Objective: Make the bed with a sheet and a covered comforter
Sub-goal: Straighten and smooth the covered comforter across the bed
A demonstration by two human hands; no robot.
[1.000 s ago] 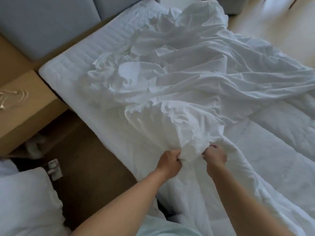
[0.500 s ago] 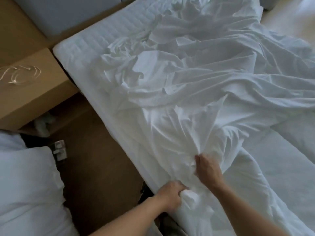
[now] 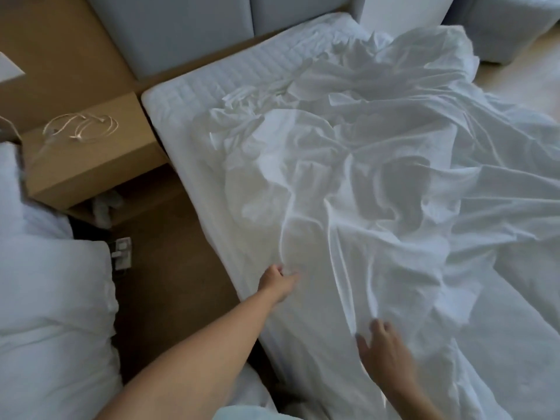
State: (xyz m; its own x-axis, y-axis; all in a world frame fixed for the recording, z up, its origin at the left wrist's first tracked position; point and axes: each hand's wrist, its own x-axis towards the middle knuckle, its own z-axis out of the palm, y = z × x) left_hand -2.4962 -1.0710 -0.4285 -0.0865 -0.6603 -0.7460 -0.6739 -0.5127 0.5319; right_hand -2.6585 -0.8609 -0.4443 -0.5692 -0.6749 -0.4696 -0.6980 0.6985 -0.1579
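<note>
I stand at the side of the bed, whose quilted white mattress [image 3: 212,95] lies bare along its head end and near edge. Behind it rises a grey padded headboard [image 3: 197,31] set against a wooden wall panel [image 3: 60,50]. Just beside the mattress's head corner stands a wooden nightstand [image 3: 91,171], its top a surface that carries a loosely coiled white cable [image 3: 80,128]. The floor [image 3: 169,274] between me and the nightstand is brown, with a small white plug-like object [image 3: 122,253] lying on it. A heap of white bedding [image 3: 51,313] fills the left of the view, and a grey upholstered block [image 3: 509,25] sits past the bed's far corner.

The white sheet [image 3: 378,177] lies crumpled across the middle and far side of the mattress, bunched in deep folds, with a flatter stretch reaching the near edge.

My left hand [image 3: 277,283] is at the mattress's near edge, fingers curled and pinching a fold of the sheet there. My right hand [image 3: 385,350], blurred, is further along that edge toward the foot, its fingers spread apart and laid on the sheet, gripping nothing. The two hands are well apart, with a taut ridge of sheet running up between them.
</note>
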